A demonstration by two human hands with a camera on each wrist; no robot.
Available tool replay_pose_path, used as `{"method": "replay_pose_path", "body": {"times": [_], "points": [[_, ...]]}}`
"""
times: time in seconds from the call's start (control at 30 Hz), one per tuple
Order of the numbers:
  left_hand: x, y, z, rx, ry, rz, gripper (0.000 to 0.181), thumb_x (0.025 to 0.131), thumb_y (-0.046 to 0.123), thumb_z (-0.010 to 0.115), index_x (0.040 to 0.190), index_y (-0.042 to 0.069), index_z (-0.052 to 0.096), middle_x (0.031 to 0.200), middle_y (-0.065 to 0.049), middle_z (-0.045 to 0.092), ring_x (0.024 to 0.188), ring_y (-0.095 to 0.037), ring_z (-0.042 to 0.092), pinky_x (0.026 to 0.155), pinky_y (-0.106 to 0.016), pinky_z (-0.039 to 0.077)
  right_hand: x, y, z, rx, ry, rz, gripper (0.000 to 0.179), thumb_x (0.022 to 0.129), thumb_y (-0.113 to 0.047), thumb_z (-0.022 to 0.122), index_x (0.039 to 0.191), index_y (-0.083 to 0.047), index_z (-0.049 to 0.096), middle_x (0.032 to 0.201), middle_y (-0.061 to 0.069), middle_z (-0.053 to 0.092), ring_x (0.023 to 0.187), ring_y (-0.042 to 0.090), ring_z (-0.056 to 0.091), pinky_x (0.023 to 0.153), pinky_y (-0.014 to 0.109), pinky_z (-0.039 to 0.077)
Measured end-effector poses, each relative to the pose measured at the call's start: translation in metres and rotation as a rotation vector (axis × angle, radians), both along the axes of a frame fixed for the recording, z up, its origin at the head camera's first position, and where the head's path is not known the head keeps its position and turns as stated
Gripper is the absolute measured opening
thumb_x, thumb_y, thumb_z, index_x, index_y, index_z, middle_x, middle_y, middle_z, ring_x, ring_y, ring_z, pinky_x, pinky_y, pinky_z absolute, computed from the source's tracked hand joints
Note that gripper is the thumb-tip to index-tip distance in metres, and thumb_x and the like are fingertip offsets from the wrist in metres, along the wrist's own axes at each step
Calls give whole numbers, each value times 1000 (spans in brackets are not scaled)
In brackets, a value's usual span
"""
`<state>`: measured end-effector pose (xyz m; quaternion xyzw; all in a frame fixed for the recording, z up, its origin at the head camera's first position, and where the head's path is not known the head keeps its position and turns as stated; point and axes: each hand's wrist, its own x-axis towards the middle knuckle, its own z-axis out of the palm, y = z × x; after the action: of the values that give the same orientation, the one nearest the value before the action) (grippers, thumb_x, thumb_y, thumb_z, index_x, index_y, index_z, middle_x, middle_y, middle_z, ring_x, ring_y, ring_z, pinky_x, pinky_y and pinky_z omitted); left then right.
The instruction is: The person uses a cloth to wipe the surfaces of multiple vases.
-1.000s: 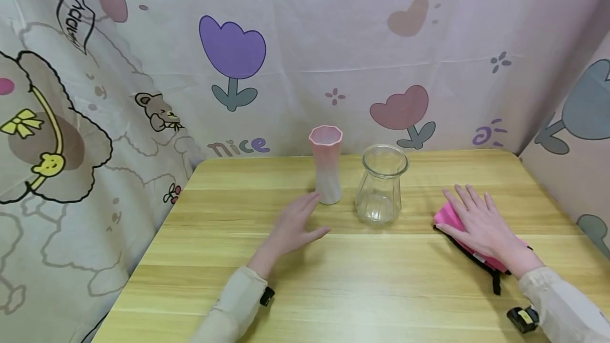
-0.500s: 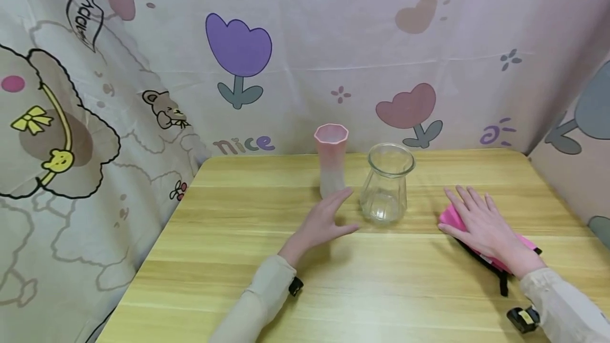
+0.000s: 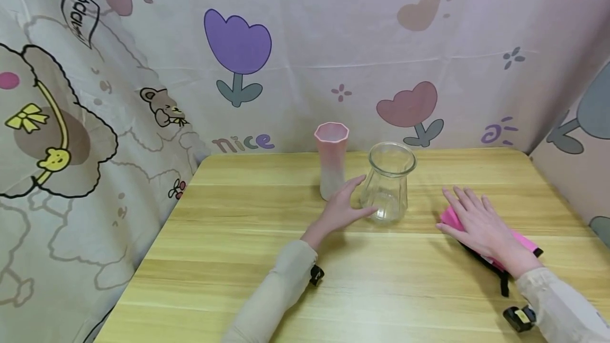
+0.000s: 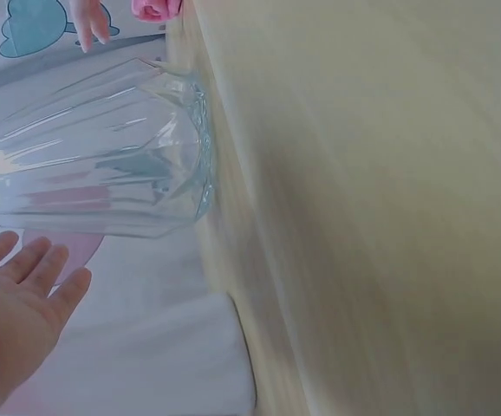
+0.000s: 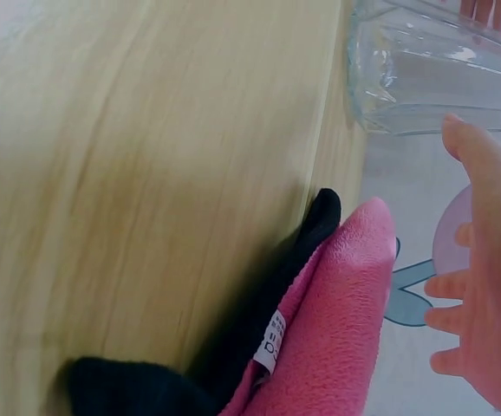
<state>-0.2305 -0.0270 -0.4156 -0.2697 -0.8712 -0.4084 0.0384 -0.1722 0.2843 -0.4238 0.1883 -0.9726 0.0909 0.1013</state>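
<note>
My left hand [image 3: 344,210], thumb and fingers spread apart, reaches to the near left side of a clear glass vase [image 3: 389,189] with a flared rim. In the left wrist view, the glass vase [image 4: 129,165] stands just past the fingers of that hand [image 4: 25,303]. A pink-to-white vase [image 3: 331,158] stands upright behind the left hand, its base at the fingers in the head view. To the right, my right hand [image 3: 483,232] is spread flat over a folded pink plush cloth [image 3: 524,242]. Black edging and a white label show on the cloth [image 5: 337,321] in the right wrist view.
Everything stands on a light wooden table [image 3: 214,258]. A printed curtain [image 3: 305,41] hangs close behind the far edge and along both sides. Each forearm wears a small black device [image 3: 519,318] at the cuff.
My left hand has moved right, from beside the pink-to-white vase to the glass vase, with its fingers spread. The right hand stays over the pink cloth. The head view has shifted slightly.
</note>
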Motion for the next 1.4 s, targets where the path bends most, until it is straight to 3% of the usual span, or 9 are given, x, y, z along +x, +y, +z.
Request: {"method": "replay_pose_path", "body": {"times": [0.37,0.7,1.0,1.4], "points": [[-12,23,0,41,-12,59,83,72,38,75,139,13,32,141,-3,37,128,-18,36,104,-38,33,2,0,-1,-20,0,1,82,85,-49,53,144,-5,17,140,30,25,127,47,23,104,62,7],[-21,31,-5,50,-29,93,91,68,41,77,141,12,29,141,-5,37,126,-20,38,101,-41,37,1,1,-2,-28,-3,-5,82,84,-49,55,144,-5,19,140,29,25,127,46,24,105,61,7],[-22,36,-5,7,-104,97,92,67,40,78,140,12,30,141,-3,38,127,-20,36,102,-40,35,3,3,-5,-26,8,-4,83,84,-49,55,144,-6,18,139,30,27,127,45,24,103,64,12],[-19,37,-2,-19,-68,129,89,65,40,79,135,7,34,134,-6,44,121,-21,43,100,-34,39,4,4,-9,-38,-13,-7,81,87,-48,52,145,-6,14,139,31,25,128,47,20,106,60,1]]}}
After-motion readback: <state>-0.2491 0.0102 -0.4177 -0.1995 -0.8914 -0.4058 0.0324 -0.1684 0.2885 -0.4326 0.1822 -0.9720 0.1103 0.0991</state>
